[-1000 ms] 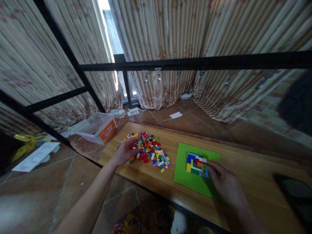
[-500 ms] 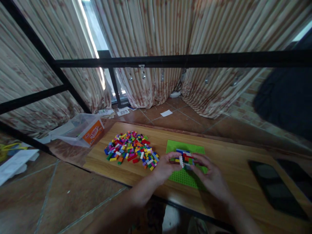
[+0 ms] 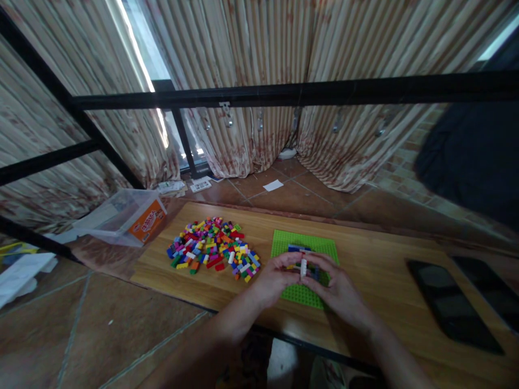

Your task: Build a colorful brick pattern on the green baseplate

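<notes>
Between both hands is a small block of joined toy bricks (image 3: 304,268), its white edge facing me and most of the rest covered by fingers. My left hand (image 3: 275,278) grips it from the left, fingers behind and thumb in front. From the right, my right hand (image 3: 334,278) closes round the same block. Under the hands lies a studded green baseplate (image 3: 300,296). Some blue bricks (image 3: 298,248) show just beyond the fingertips; whether they belong to the held block I cannot tell.
A heap of loose coloured bricks (image 3: 214,246) spreads over the wooden board (image 3: 194,286) on the left. Beyond it stands a clear plastic bin (image 3: 109,232) with an orange label. Two dark flat devices, one a black slab (image 3: 450,305), lie at the right. A black rail (image 3: 284,96) crosses ahead.
My right hand has moved left and closed in on the brick block, which now shows its white edge and less of its coloured side. The whole view has shifted slightly.
</notes>
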The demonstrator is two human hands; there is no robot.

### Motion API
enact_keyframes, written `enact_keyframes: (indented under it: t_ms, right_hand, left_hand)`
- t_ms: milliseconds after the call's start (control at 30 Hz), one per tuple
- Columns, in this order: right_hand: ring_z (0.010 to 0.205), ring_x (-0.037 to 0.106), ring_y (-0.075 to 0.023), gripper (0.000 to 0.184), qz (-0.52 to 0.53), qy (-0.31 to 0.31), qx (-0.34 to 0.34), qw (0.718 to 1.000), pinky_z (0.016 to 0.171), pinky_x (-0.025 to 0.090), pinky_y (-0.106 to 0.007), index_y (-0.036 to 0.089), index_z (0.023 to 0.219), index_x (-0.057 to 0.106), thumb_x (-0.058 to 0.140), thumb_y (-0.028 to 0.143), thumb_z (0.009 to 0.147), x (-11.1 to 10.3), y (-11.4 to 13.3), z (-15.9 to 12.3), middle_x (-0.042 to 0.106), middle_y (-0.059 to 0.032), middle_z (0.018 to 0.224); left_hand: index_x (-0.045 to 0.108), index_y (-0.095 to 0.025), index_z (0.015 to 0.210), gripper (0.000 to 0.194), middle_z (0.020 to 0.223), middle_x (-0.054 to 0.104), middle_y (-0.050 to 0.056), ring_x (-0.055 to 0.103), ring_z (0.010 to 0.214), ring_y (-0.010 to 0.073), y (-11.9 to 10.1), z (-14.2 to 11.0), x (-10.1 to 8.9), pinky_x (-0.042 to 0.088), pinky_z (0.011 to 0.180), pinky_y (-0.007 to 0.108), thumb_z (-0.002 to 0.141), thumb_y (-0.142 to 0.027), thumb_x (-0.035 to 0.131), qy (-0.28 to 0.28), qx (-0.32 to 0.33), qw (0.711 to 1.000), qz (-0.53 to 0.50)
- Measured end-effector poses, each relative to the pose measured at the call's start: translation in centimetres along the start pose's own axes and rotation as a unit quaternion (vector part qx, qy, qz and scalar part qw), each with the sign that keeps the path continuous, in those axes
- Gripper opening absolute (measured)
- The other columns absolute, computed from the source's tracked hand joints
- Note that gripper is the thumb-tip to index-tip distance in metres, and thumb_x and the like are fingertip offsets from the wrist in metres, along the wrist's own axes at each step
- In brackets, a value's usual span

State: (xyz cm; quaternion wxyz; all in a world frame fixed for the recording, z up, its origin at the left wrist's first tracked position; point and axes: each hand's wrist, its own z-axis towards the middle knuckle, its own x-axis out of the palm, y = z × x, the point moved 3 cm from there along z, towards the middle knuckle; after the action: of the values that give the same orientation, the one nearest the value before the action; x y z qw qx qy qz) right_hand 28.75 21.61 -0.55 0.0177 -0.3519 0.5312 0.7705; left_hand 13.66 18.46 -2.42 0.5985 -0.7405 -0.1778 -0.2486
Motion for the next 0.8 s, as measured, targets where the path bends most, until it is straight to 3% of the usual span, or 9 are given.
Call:
enact_keyframes:
  t_ms: [200, 333, 433, 533, 800]
  right_hand:
    - [0.119, 0.053, -0.0244, 0.039, -0.012, -0.005, -0.001, 1.000, 0.104, 0.041, -0.045, 0.028, 0.118, 0.061, 0.063, 0.042, 0.082, 0.3, -0.5, 0.4, 0.057, -0.0073, 0.126]
    - [0.117, 0.052, -0.0259, 0.037, -0.076, -0.043, -0.012, 0.996, 0.102, 0.042, -0.047, 0.026, 0.113, 0.061, 0.065, 0.036, 0.077, 0.3, -1.2, 0.7, 0.056, -0.0072, 0.124]
    - [0.117, 0.051, -0.0274, 0.039, -0.139, -0.060, -0.019, 0.988, 0.102, 0.042, -0.048, 0.026, 0.113, 0.062, 0.065, 0.030, 0.075, 0.4, -1.5, 0.9, 0.056, -0.0073, 0.124]
    - [0.117, 0.049, -0.0294, 0.039, -0.184, -0.056, -0.028, 0.981, 0.101, 0.041, -0.049, 0.026, 0.111, 0.063, 0.066, 0.026, 0.072, 0.9, -1.6, 1.2, 0.055, -0.0085, 0.125]
    - [0.120, 0.048, -0.0297, 0.039, -0.205, -0.047, -0.032, 0.977, 0.101, 0.042, -0.050, 0.024, 0.113, 0.063, 0.064, 0.027, 0.074, 1.5, -2.1, 1.4, 0.052, -0.0106, 0.130]
  left_hand:
    - [0.069, -0.017, 0.104, 0.048, 0.111, 0.067, 0.007, 0.065, 0.086, 0.0169, 0.2, 0.2, -0.3, 0.049, 0.080, 0.030, 0.057, -0.008, 0.074, 0.003, 0.008, 1.000, 0.016]
    - [0.065, -0.017, 0.109, 0.045, 0.118, 0.064, 0.009, 0.065, 0.080, 0.0150, 0.1, 0.5, -1.4, 0.051, 0.068, 0.027, 0.065, -0.011, 0.068, -0.074, 0.015, 0.990, 0.116]
    - [0.064, -0.017, 0.110, 0.040, 0.112, 0.065, 0.007, 0.062, 0.069, 0.0111, -0.3, 0.6, -2.3, 0.050, 0.063, 0.025, 0.071, -0.007, 0.059, -0.127, 0.032, 0.957, 0.260]
    - [0.062, -0.019, 0.114, 0.044, 0.107, 0.068, 0.004, 0.061, 0.067, 0.0102, -0.3, 0.9, -2.5, 0.052, 0.067, 0.026, 0.074, -0.005, 0.053, -0.115, 0.057, 0.922, 0.365]
    - [0.059, -0.017, 0.120, 0.044, 0.112, 0.069, 0.006, 0.067, 0.091, 0.0158, 0.1, 1.4, -0.9, 0.055, 0.084, 0.029, 0.080, -0.005, 0.044, -0.046, 0.082, 0.899, 0.427]
